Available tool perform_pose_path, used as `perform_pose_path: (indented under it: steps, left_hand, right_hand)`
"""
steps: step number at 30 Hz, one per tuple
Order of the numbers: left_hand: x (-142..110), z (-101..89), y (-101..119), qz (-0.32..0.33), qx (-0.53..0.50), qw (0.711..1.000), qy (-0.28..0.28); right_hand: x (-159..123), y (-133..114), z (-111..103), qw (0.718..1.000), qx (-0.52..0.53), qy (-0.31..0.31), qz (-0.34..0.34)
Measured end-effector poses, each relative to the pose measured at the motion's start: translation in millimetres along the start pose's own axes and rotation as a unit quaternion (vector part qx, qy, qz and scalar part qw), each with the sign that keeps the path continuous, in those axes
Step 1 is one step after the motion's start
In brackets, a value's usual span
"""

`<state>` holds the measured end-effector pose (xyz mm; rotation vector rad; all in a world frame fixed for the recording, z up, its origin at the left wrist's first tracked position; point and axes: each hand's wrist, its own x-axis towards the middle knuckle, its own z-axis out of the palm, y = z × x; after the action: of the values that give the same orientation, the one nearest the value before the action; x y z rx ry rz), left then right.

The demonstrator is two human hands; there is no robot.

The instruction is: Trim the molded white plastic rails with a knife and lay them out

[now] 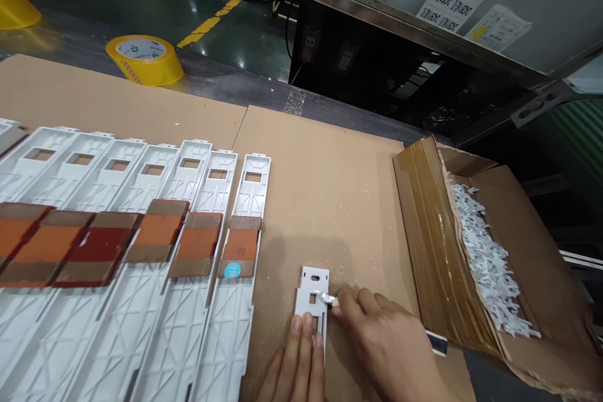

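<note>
A long white plastic part [311, 294] lies on the brown cardboard sheet [330, 201], near its front edge. My left hand [296, 364] rests on it with the fingers flat and stretched out, holding it down. My right hand [386, 342] is closed around a small blade tool [328, 299] whose metal tip touches the part at its square cut-out; a dark handle end [438, 342] sticks out behind the hand.
Several long white plastic parts [141, 251] lie side by side to the left, each with an orange-brown pad. An open carton [475, 264] with white plastic shavings stands at the right. A yellow tape roll [145, 59] sits at the back left.
</note>
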<state>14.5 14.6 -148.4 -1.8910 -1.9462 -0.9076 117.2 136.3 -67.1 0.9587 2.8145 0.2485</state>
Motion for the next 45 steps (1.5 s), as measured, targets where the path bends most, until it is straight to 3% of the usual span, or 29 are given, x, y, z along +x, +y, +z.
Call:
perform_pose_path:
  steps: [13, 26, 34, 45]
  left_hand:
    - [0.2, -5.3, -5.0, 0.018, -0.012, 0.999, -0.026]
    - [-1.7, 5.9, -3.0, 0.013, 0.01, 0.999, 0.043]
    - [-1.3, -4.8, -1.1, -0.001, -0.021, 1.0, -0.022]
    - [-4.1, -2.8, -3.0, 0.008, -0.023, 1.0, -0.02]
  right_hand:
    - [-10.0, -2.0, 7.9, 0.998, 0.056, 0.019, 0.005]
    - [-3.3, -0.9, 1.6, 1.0, 0.012, -0.006, 0.009]
    - [8.7, 2.5, -7.9, 1.0, -0.005, -0.014, -0.002]
    - [41.6, 31.2, -19.2, 0.991, 0.02, -0.049, -0.127]
